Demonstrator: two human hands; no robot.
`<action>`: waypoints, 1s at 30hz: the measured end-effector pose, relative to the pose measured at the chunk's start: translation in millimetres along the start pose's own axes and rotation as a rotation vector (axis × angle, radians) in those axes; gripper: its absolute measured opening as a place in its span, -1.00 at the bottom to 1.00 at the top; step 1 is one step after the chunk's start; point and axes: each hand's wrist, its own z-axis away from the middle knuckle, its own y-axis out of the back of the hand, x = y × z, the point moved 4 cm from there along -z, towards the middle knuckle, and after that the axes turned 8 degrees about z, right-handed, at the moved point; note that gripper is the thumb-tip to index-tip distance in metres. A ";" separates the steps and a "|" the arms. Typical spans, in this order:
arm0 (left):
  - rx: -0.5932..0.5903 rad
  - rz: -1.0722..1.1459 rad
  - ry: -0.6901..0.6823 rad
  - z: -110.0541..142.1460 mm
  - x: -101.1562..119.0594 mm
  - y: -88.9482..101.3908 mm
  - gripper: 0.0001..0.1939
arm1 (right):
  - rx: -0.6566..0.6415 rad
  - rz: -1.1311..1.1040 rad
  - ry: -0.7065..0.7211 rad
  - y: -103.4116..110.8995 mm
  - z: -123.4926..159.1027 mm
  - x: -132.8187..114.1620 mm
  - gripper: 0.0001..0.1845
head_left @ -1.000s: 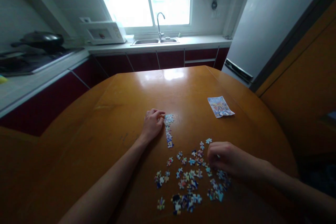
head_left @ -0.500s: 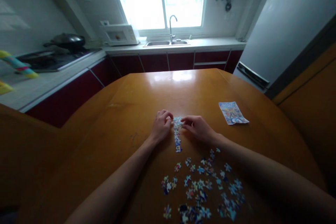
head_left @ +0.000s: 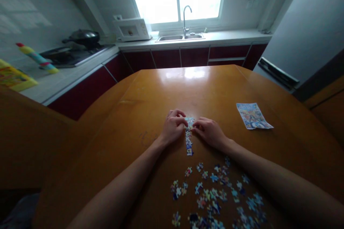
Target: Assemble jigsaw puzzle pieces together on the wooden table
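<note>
A narrow strip of joined jigsaw puzzle [head_left: 189, 144] lies on the wooden table, running away from me, with a wider light-blue far end. My left hand [head_left: 174, 126] is at the left edge of that far end, fingers curled and closed against it. From the right, my right hand [head_left: 211, 133] meets the strip with thumb and fingertips pinched together at its edge. Any single piece between those fingertips is too small to make out. Nearer to me, many loose puzzle pieces [head_left: 214, 194] are scattered, some overlapping in heaps.
A creased picture sheet [head_left: 254, 116] lies on the table [head_left: 150, 93] to the right. Beyond the table are a counter with a sink [head_left: 172, 38], a microwave [head_left: 133, 29] and a stove with a wok [head_left: 84, 37]. A fridge [head_left: 303, 32] stands at the right.
My view has shifted left, so the scene sits further right. My left fingers reach over the strip's far left edge, and my right fingertips have moved slightly lower along its right edge.
</note>
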 end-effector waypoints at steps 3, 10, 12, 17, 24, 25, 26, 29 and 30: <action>-0.006 -0.004 0.000 0.3 1.5 0.3 -0.66 | -0.013 0.032 0.013 -1.4 0.4 -0.7 -0.93; -0.038 -0.007 -0.034 0.3 2.8 -0.7 -0.65 | -0.033 0.080 0.005 -0.2 -0.8 -2.5 -0.92; -0.042 -0.008 -0.040 0.1 2.0 -1.4 -0.65 | -0.039 0.092 0.003 0.2 -0.9 -3.4 -0.92; -0.057 -0.005 -0.079 0.7 -0.9 -3.4 -0.63 | -0.035 0.097 -0.009 0.0 -0.9 -3.1 -0.96; -0.075 -0.025 -0.079 1.8 -2.5 -4.3 -0.60 | -0.024 0.073 0.003 0.0 -0.8 -2.3 -0.91; -0.072 -0.021 -0.078 1.6 -2.1 -4.1 -0.60 | -0.016 0.063 0.005 0.2 -0.6 -2.0 -0.92; -0.063 -0.015 -0.077 1.3 -1.6 -3.7 -0.60 | -0.005 0.051 0.006 0.5 -0.4 -1.4 -0.93; -0.013 0.011 -0.077 0.5 -0.9 -1.7 -0.60 | 0.036 0.009 -0.001 1.0 0.3 1.5 -0.87; 0.000 0.016 -0.078 0.3 -0.9 -1.2 -0.60 | 0.045 -0.003 -0.003 1.0 0.6 2.5 -0.84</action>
